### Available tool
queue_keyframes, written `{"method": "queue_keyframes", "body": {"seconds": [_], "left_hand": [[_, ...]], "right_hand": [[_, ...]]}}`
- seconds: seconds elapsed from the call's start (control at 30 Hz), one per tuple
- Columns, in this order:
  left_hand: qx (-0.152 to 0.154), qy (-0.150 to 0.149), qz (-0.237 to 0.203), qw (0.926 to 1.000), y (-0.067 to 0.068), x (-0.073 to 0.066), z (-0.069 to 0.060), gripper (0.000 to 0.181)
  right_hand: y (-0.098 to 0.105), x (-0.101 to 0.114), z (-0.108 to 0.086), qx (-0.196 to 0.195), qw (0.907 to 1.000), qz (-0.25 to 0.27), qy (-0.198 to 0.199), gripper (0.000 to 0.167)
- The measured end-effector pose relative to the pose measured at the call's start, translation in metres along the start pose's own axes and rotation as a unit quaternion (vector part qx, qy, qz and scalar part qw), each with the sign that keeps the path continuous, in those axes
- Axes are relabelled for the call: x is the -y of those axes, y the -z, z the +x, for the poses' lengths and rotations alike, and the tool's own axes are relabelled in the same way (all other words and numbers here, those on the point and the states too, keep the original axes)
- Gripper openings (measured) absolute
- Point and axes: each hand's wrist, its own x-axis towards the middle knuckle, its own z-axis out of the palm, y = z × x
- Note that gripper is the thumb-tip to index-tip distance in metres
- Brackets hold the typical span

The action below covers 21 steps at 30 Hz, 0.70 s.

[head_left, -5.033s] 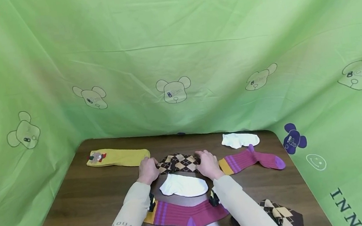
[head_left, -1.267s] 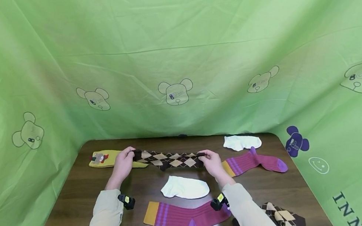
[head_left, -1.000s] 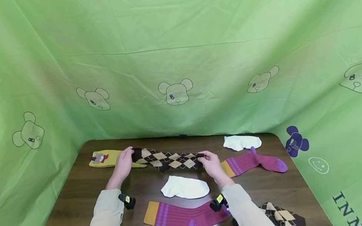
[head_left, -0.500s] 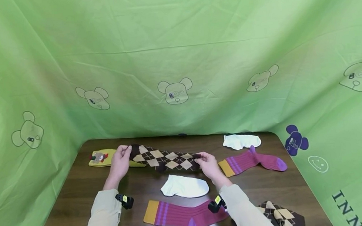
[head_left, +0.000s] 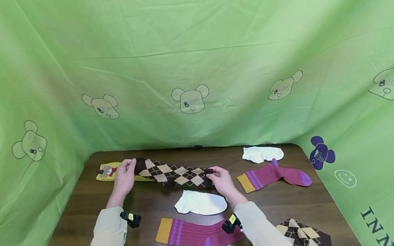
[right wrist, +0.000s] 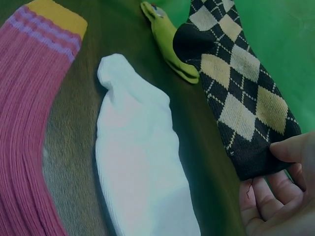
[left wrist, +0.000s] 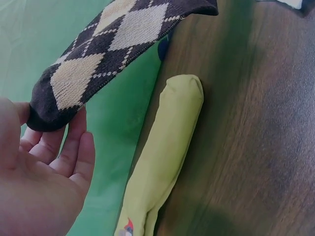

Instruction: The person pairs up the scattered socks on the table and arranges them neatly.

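Shifted toward nine o'clock, the brown-and-tan argyle knit sock (head_left: 180,176) runs ten-to-four: right hand (head_left: 222,180) pinches cuff (right wrist: 258,164), left hand (head_left: 124,177) (seemingly) toe (left wrist: 43,105).

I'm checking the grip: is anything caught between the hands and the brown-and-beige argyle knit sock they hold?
Nothing visible: the left hand pinches the toe of the argyle sock directly, the right hand its cuff. The yellow fabric sock with a bear motif lies below, clear of both hands.

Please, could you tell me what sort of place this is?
Probably an improvised recording corner: green printed cloth hangs behind and beside a wood-grained table, socks are laid out on it, and two black wrist-worn devices are visible.
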Motion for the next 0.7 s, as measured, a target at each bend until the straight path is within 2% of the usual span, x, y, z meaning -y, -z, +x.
{"method": "queue_keyframes", "body": {"seconds": [0.27,0.7], "left_hand": [[-0.039,-0.008,0.019,0.999,0.01,0.005,-0.002,0.04],[-0.082,-0.005,0.039,0.9958,0.028,0.015,-0.007,0.037]], "right_hand": [[-0.009,0.004,-0.006,0.018,0.9998,-0.012,0.006,0.012],[-0.022,0.012,-0.016,0.05,0.9985,-0.006,0.02,0.015]]}}
